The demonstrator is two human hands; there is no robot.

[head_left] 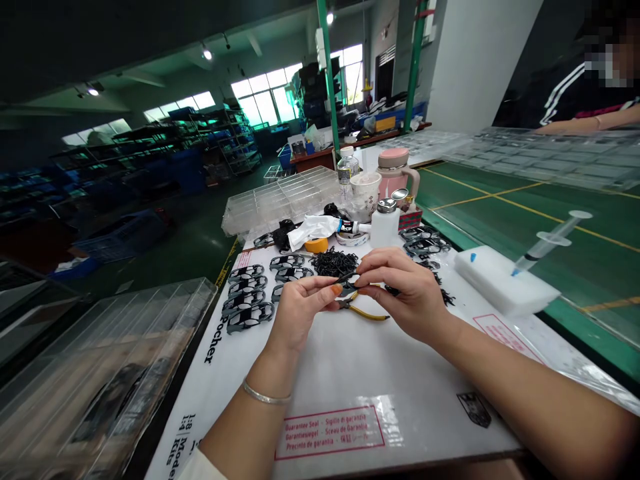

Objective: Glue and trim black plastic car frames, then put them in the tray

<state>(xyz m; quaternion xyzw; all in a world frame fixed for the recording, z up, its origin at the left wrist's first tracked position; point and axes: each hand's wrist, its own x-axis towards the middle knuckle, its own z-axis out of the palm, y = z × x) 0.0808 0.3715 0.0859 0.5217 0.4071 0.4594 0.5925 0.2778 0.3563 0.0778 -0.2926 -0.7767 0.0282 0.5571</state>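
My left hand (300,308) and my right hand (405,288) meet above a white printed board (360,373), fingers pinched together on a small thin black part (346,275). A silver bangle sits on my left wrist. Yellow-handled pliers (367,312) lie on the board just under my hands. Behind my fingers is a heap of small black parts (334,261). Rows of black grille-shaped pieces (247,299) lie to the left of my left hand, and more of them (425,241) lie behind my right hand.
A white foam block (505,287) with a syringe (550,241) stuck in it stands at right. Behind are a white bottle (385,223), a pink mug (395,172), a cup, tape rolls and clear plastic trays (280,200). Another person's arm (585,121) rests at the far right.
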